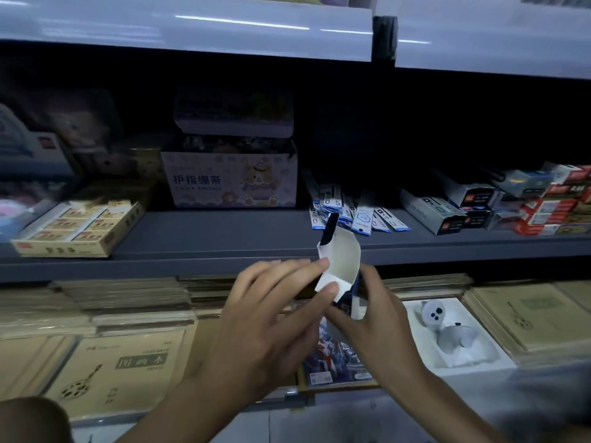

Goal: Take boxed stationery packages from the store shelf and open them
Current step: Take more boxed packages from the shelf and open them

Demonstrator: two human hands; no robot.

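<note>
Just in front of the shelf [208, 231] edge, small box [341, 258] held with its flap up
Your left hand [271, 318] pinches the box's white top flap between thumb and fingers, and your right hand [380, 318] grips its dark lower body (flap open, white inside showing). Flat refill packets [361, 215] lie on the shelf right behind it, with brown notebooks [121, 369] stacked below.

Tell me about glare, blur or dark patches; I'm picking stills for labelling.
Head view: glare streaks on the upper shelf lip; the shelf's back lies in deep shadow; goods at the left edge are smeared; the small box, left hand and right hand read fairly sharp.
</note>
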